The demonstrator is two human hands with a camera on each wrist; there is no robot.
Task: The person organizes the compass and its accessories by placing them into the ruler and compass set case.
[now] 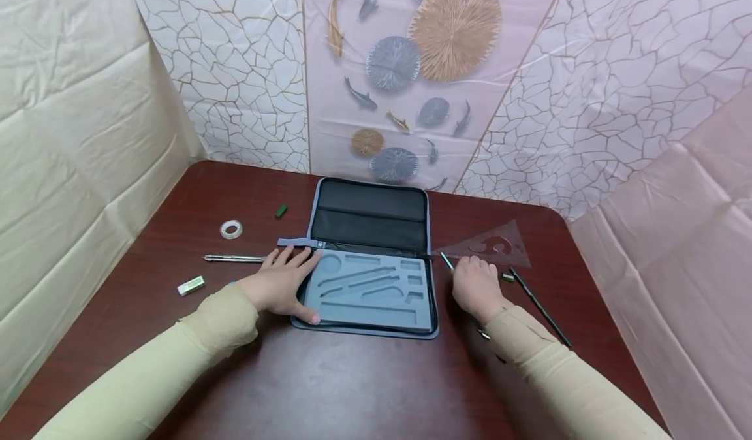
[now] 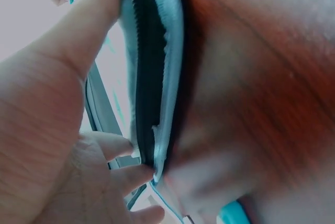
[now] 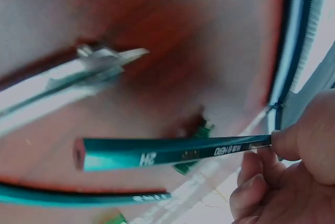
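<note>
A zip case [image 1: 369, 218] lies unfolded, its lower half filled by a grey-blue moulded tray [image 1: 364, 318] with shaped recesses. My left hand [image 1: 282, 286] rests spread along the left edge of the case, thumb at the near corner and fingers at the far one. Beside the case's right edge, my right hand [image 1: 478, 286] pinches a green pencil [image 3: 172, 150] marked 2H between thumb and fingers, one blunt end toward the right wrist camera. Below it in that view lies a second green pencil [image 3: 84, 197]. A blurred silver pointed tool [image 3: 68, 82] lies near them.
Right of the case lie a clear set square [image 1: 511, 247] and a small green item [image 1: 507, 277]. On the left are a tape roll [image 1: 231, 229], a slim silver tool [image 1: 232, 258], a green-and-white eraser [image 1: 190, 286] and a small green block [image 1: 281, 211]. Fabric walls enclose the table [image 1: 376, 388].
</note>
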